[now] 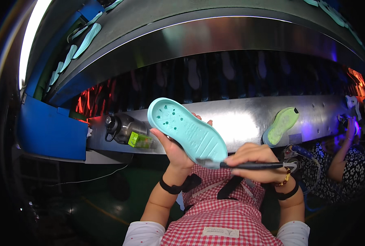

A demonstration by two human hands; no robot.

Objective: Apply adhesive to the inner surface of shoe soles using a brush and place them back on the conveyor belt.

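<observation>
A light turquoise shoe sole (186, 127) lies tilted in my left hand (175, 152), whose thumb presses its near edge while fingertips show past the far edge. The sole's inner face is up, with small dark holes at one end and ridges at the other. My right hand (258, 162) is closed around a slim black-handled brush (254, 165). Its greyish tip touches the sole's near right end. From the handle's rear a thin tube or cord runs off to the right.
A metal ledge (240, 119) carries a dark bottle (127, 127), a yellow-green box (140, 140) and another sole (281, 126), yellow-green inside. Behind stands a machine with soles on a belt (149, 24). A blue cabinet (53, 127) is left; another person (344, 164) works at right.
</observation>
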